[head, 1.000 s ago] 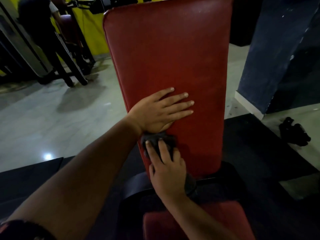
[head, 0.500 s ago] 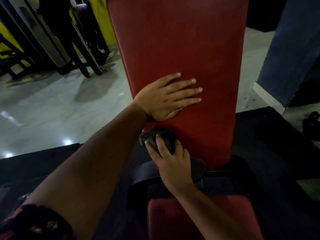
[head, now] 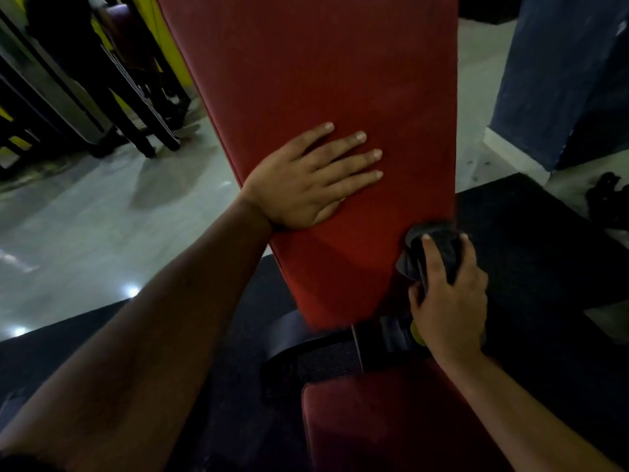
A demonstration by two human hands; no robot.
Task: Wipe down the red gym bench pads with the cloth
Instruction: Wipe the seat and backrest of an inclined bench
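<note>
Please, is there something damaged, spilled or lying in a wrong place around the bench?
Nothing is spilled or clearly damaged. The back pad looks whole, with only faint pale marks near its right side. One small oddity: a dark bundle lies loose on the floor at the far right; what it is cannot be told.

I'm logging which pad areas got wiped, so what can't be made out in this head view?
Head view:
Back pad top: cut off by the upper edge.
Pad under the left hand: covered by its flat palm.
Cloth: mostly hidden by the right hand gripping it.
Seat pad: dim, crossed by the right forearm, cut by the bottom edge.
Dark object on the floor, right edge: too dark to identify.
</note>
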